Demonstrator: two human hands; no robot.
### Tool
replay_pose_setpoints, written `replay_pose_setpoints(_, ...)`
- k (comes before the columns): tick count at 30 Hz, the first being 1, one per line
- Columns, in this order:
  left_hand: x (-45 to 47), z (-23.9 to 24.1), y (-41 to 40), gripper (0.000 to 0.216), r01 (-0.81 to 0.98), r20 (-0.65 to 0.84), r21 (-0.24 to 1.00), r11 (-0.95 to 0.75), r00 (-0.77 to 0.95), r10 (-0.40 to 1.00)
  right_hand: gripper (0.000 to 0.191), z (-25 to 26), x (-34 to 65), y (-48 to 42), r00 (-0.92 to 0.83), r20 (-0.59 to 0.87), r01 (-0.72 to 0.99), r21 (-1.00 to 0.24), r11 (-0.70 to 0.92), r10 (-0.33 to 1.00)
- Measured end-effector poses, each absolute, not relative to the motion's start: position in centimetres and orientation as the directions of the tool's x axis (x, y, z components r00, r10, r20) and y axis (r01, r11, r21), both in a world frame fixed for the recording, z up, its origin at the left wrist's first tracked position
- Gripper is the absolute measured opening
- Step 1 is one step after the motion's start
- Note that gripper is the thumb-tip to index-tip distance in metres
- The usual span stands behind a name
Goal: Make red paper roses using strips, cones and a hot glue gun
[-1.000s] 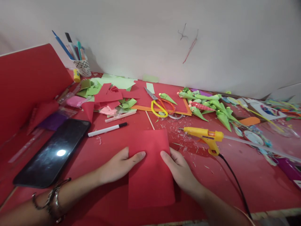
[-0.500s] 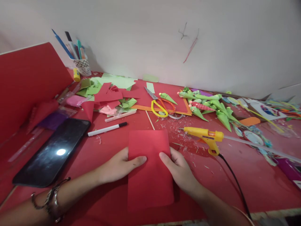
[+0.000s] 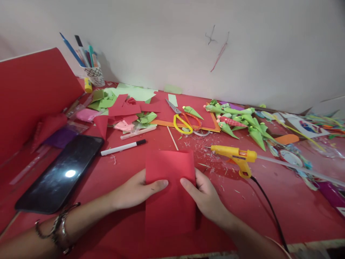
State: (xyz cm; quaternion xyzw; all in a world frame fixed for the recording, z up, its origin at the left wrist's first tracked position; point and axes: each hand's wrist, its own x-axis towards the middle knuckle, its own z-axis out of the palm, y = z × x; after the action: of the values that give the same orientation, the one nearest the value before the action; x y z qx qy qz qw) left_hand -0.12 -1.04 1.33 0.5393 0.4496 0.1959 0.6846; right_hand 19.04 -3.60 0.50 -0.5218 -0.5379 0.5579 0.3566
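A folded sheet of red paper (image 3: 169,205) is held upright between my two hands, low in the middle of the head view. My left hand (image 3: 137,190) grips its left side, thumb flat on the near face and fingers hidden behind. On the right side my right hand (image 3: 205,190) grips it the same way, thumb on the front. The paper's right edge looks curved, with a second layer showing at the top right. Just beyond the paper lies a thin stick (image 3: 172,138). A yellow glue gun (image 3: 237,155) rests to the right of my right hand.
Left of my hands lie a black phone (image 3: 60,172) and a white marker (image 3: 122,148). Scissors (image 3: 185,122) sit farther back, beside red and green paper scraps (image 3: 126,108). Green paper cones (image 3: 242,120) lie at the right. A cup of pens (image 3: 94,75) stands by the wall.
The red paper's right edge has shifted slightly left and curved inward, and my right thumb has moved a little left along it. My left hand is nearly unmoved.
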Motion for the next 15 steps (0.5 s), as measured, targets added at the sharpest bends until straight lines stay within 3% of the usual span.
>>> replay_pose_setpoints(5, 0.03, 1.75, -0.9, 0.038, 0.211, -0.432, 0.902, 0.377, 0.482, 0.763, 0.025, 0.44, 19.11, -3.8, -0.198, -0.168, 0.158, -0.978, -0.138, 0.966)
replay_pose_setpoints(10, 0.07, 1.87, -1.06, 0.043, 0.237, -0.53, 0.846, 0.478, 0.467, 0.707, 0.037, 0.41, 19.17, -3.99, -0.195, -0.262, -0.04, -0.961, -0.275, 0.945)
replay_pose_setpoints(15, -0.23, 1.57, -1.33, 0.035, 0.276, -0.471, 0.881, 0.385, 0.584, 0.66, 0.037, 0.42, 19.41, -3.63, -0.087, -0.226, -0.156, -0.959, -0.237, 0.97)
